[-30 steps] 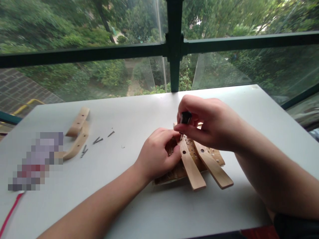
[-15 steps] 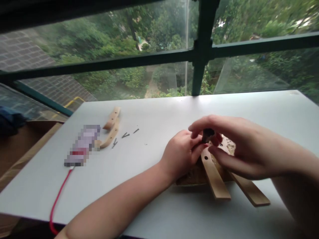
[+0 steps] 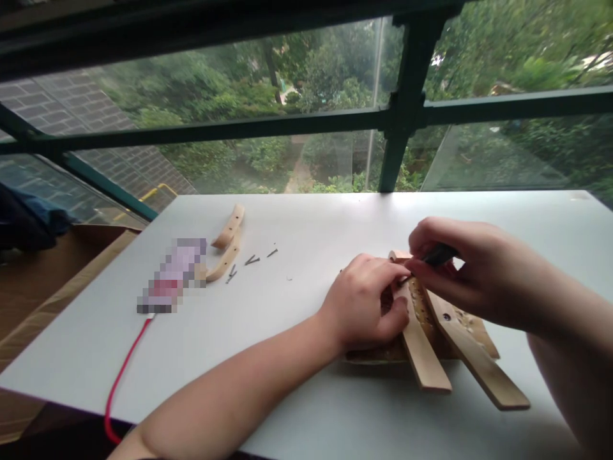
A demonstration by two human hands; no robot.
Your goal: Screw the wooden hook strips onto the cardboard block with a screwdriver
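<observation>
Right hand (image 3: 467, 271) curled, clamped on one black-handled screwdriver (image 3: 440, 255), left hand (image 3: 364, 301) arched (can't tell its grip) over one of two long pale-wood strips (image 3: 426, 359), near right, five thin grey screws (image 3: 272, 253), left.

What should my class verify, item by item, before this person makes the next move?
1. Dark-handled slim tool gripped in the right hand: ok.
2. Left hand at the pale, narrow wooden strip on the brown, hole-pitted block: ok.
3. Left fingers well clear of the tool's tip: not ok, very close.
4. Tip seated in a screw: cannot tell, too hidden.
5. Loose dark metal screws away from the hands: ok.
6. Bright red cable away from the block: ok.
</observation>
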